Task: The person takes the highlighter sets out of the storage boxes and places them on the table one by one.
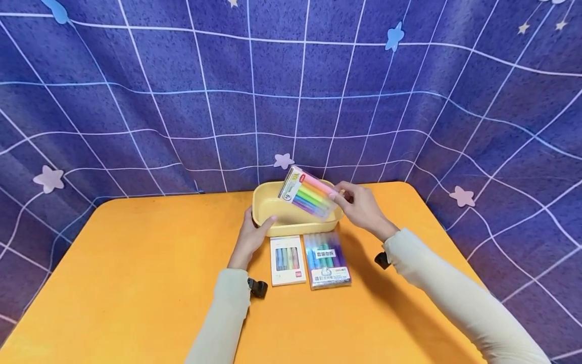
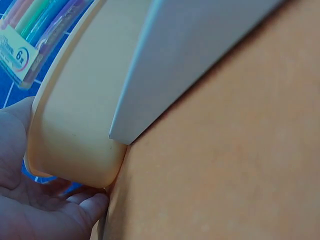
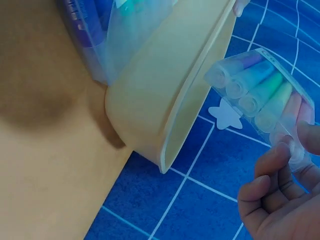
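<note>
My right hand [image 1: 366, 208] pinches one end of a clear pack of highlighters [image 1: 310, 194] between thumb and fingers. The pack, in rainbow colours, is held tilted above the pale yellow plastic basin [image 1: 300, 230]. In the right wrist view the highlighter pack [image 3: 255, 95] shows its rounded pen ends, apart from the rim. My left hand [image 1: 249, 238] grips the left end of the basin, thumb at the rim and fingers around the outside. The left wrist view shows those fingers at the lower corner of the basin [image 2: 80, 130].
Just in front of the basin lie a white box of pens [image 1: 288, 263] and a clear pack of blue, green and purple markers [image 1: 328, 263], side by side. They rest on an orange table [image 1: 150, 273]. A blue gridded curtain [image 1: 218, 111] hangs behind the table.
</note>
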A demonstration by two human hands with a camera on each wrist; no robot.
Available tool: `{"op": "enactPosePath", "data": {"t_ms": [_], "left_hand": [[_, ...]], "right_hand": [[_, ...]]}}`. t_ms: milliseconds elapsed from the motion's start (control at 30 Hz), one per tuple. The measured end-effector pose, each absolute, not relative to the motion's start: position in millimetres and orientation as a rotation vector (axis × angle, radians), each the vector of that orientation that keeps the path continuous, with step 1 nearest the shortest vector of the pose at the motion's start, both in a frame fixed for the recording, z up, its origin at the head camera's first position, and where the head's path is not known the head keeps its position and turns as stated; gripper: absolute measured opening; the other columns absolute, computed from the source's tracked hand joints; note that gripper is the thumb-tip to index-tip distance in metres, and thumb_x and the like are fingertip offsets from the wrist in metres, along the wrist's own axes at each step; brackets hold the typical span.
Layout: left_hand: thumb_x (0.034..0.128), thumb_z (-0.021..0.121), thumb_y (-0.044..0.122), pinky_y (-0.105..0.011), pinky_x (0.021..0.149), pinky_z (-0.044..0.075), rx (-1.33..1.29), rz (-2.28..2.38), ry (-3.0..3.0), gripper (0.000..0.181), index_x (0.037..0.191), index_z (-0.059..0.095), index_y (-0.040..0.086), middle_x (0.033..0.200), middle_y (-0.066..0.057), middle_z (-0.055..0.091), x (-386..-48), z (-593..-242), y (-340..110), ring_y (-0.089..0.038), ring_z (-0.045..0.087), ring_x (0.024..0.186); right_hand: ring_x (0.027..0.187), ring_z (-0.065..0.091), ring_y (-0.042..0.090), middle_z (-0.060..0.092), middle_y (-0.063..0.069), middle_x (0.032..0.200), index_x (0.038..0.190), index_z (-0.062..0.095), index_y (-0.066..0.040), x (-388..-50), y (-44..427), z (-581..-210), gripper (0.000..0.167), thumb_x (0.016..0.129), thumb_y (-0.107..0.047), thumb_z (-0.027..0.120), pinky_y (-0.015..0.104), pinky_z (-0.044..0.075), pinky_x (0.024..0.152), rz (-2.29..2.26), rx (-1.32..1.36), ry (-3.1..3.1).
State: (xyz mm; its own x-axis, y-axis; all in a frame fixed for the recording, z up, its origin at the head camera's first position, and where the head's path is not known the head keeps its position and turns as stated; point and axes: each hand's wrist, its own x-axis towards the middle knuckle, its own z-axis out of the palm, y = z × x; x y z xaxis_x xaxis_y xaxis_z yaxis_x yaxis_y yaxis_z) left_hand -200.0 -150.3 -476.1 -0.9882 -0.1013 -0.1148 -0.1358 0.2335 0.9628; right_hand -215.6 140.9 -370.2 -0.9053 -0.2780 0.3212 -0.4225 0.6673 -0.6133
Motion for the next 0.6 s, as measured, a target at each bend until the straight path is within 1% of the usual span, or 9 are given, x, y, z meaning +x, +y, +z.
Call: {"op": "enactPosePath", "data": {"t_ms": [133, 333, 600], "left_hand": [[0.0951, 0.066, 0.047, -0.052, 0.126, 0.023, -0.234, 1.9, 2.445, 0.089, 0.162, 0.013, 0.021, 0.167, -0.012, 0.025, -202, -474, -151, -0.031, 0.026, 0.154], [0.0951, 0.065, 0.049, -0.051, 0.125, 0.024, -0.218, 1.9, 2.455, 0.09, 0.162, 0.011, 0.02, 0.167, -0.012, 0.025, -204, -474, -152, -0.03, 0.027, 0.154], [0.0961, 0.064, 0.047, -0.051, 0.125, 0.025, -0.212, 1.888, 2.441, 0.09, 0.162, 0.009, 0.021, 0.168, -0.01, 0.023, -203, -475, -152, -0.03, 0.026, 0.155]], "right_hand": [[0.053, 0.042, 0.014, 0.043, -0.003, 0.058, 0.102, 0.069, -0.019, -212, 148, -369, 0.022, 0.1, -0.039, 0.061, 0.027, 0.034, 0.052, 1.053, 0.557, -2.682], [0.052, 0.039, 0.014, 0.04, -0.003, 0.058, 0.096, 0.066, -0.023, -204, 156, -371, 0.02, 0.101, -0.041, 0.059, 0.027, 0.032, 0.052, 1.078, 0.529, -2.663], [0.052, 0.04, 0.012, 0.043, -0.003, 0.058, 0.096, 0.068, -0.021, -194, 165, -375, 0.021, 0.1, -0.041, 0.062, 0.026, 0.032, 0.052, 1.098, 0.465, -2.584]]}}
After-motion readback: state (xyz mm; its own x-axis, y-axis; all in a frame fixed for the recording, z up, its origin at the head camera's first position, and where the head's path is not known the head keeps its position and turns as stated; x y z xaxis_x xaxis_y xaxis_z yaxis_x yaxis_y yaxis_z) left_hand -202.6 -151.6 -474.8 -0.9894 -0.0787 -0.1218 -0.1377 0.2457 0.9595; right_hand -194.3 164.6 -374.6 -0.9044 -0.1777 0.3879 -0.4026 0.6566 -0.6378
